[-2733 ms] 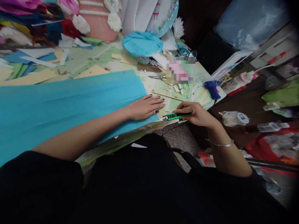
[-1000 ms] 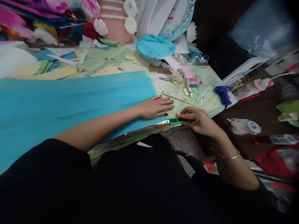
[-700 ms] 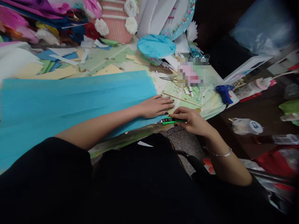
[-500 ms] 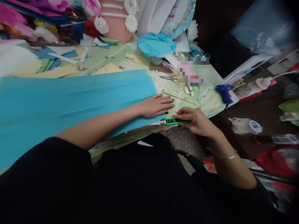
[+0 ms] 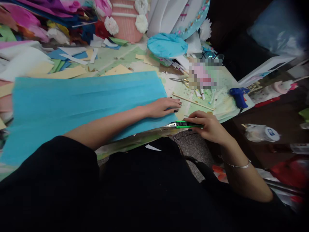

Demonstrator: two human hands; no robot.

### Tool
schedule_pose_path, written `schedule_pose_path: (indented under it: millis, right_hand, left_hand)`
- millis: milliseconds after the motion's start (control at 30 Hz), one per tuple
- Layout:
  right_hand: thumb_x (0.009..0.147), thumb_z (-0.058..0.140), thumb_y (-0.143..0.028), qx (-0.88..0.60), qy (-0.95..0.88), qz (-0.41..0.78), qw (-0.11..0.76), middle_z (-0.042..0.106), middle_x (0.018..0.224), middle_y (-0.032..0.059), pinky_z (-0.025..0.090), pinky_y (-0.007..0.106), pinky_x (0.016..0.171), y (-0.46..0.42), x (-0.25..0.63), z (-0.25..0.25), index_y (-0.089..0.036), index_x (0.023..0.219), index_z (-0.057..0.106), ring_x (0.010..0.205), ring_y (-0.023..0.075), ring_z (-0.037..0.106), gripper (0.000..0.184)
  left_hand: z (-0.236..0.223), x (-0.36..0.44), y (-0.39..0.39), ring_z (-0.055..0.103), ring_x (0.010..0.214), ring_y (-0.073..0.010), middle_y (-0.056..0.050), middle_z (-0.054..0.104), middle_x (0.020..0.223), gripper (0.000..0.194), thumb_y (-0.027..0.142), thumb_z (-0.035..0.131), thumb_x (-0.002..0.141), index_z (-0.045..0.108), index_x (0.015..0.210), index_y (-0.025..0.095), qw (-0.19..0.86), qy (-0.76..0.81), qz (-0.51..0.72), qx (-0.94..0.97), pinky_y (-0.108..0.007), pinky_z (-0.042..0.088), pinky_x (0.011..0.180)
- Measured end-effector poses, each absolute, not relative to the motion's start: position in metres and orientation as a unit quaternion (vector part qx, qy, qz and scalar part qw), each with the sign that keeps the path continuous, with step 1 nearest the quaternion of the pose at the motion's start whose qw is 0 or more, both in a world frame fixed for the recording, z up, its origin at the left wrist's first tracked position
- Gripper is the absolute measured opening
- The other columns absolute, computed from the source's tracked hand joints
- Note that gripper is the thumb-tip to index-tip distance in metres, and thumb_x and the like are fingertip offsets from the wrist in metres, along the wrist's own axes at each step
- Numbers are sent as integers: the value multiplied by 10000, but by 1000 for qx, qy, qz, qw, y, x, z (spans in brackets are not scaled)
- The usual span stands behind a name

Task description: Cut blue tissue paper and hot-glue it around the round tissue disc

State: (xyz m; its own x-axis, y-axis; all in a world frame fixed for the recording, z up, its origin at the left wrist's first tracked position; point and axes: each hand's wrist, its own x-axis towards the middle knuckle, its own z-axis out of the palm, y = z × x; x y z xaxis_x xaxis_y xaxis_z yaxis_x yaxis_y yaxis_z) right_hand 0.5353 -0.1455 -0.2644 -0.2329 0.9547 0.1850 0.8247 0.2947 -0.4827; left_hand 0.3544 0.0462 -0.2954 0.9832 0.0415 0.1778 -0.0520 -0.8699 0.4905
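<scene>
A long sheet of blue crepe paper [image 5: 79, 103] lies flat across the table. My left hand [image 5: 162, 108] rests palm down on its right end, fingers stretched out flat. My right hand [image 5: 209, 125] is closed round a green utility knife [image 5: 184, 124] at the table's near edge. The knife's blade end points left and sits at the paper's lower right corner, just below my left hand.
Scissors [image 5: 179, 80], a thin wooden stick [image 5: 193, 102] and a blue glue gun [image 5: 238, 95] lie to the right on the green cutting mat [image 5: 217, 96]. A blue paper disc [image 5: 167, 45], paper scraps and paper flowers crowd the back. Bags and bottles clutter the floor at right.
The knife in my right hand has slid back and forth along the paper's near edge. My left hand stays on the paper. The view has shifted, so everything sits further right.
</scene>
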Motion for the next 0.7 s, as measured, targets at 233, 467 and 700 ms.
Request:
schedule_pose_path:
  millis: [233, 467, 700]
  right_hand:
    - [856, 582, -170, -566, -776, 156, 231, 641, 1013, 102, 494, 392, 798, -139, 533, -268, -224, 1190, 690, 928, 238, 612, 355]
    - [848, 582, -177, -541, -791, 160, 237, 643, 1003, 119, 496, 417, 805, -125, 522, -270, -198, 1154, 705, 928, 252, 606, 331]
    - [835, 587, -147, -519, -812, 146, 225, 635, 1018, 114, 497, 402, 813, -113, 510, -269, -195, 1104, 715, 950, 245, 597, 301]
  left_hand:
    - [-281, 315, 77, 514, 1310, -207, -86, 640, 1300, 358, 382, 437, 951, 664, 1167, 207, 272, 54, 186, 943, -407, 394, 1119]
    - [-285, 294, 86, 167, 1493, -274, -67, 253, 1594, 621, 571, 387, 944, 347, 1484, 266, 160, 66, 4, 985, -558, 71, 1195]
    - [-289, 295, 82, 109, 1505, -242, -32, 164, 1622, 653, 628, 301, 945, 234, 1522, 330, 105, 66, -15, 992, -506, 25, 1203]
